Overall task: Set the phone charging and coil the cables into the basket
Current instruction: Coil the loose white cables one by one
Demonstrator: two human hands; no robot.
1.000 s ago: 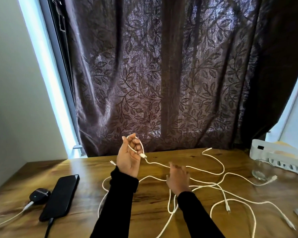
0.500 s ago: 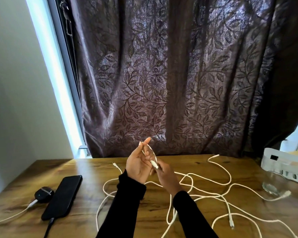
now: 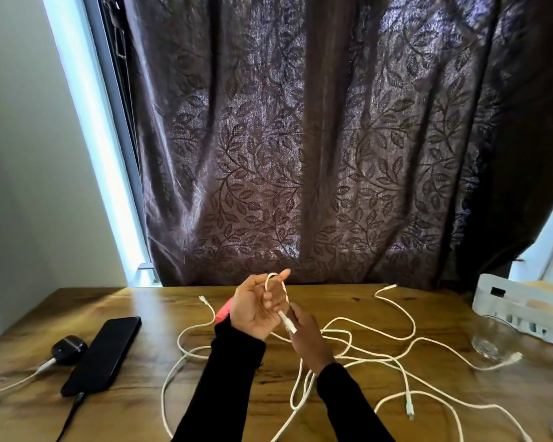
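Behind the wooden desk (image 3: 141, 406) hangs a dark brown leaf-patterned curtain (image 3: 300, 154), filling the upper centre and right of the frame; a pale wall (image 3: 29, 186) occupies the upper left.

At lower left, a black charger plug (image 3: 68, 349) lies on the desk with a white lead running off the left edge. Just beside it, to its right, the black phone (image 3: 104, 354) lies flat, screen dark, with a dark cable (image 3: 71, 416) plugged into its near end.

At centre, my left hand (image 3: 256, 307) is raised palm-up above the desk, fingers curled around a small loop of white cable (image 3: 276, 287). A pink object (image 3: 223, 311) shows behind this wrist; I cannot tell what it is. My right hand (image 3: 307, 336) sits just right of and below the left, touching it, and pinches the white connector (image 3: 288, 323) at the end of that loop. Both sleeves are black.

Loose white cables (image 3: 380, 358) spread in overlapping curves across the desk from centre to lower right.

At right, a clear glass (image 3: 492, 339) stands on the desk. Just behind it, at the right edge of the frame, is the white slotted basket (image 3: 492, 298); no cable is visible in it.
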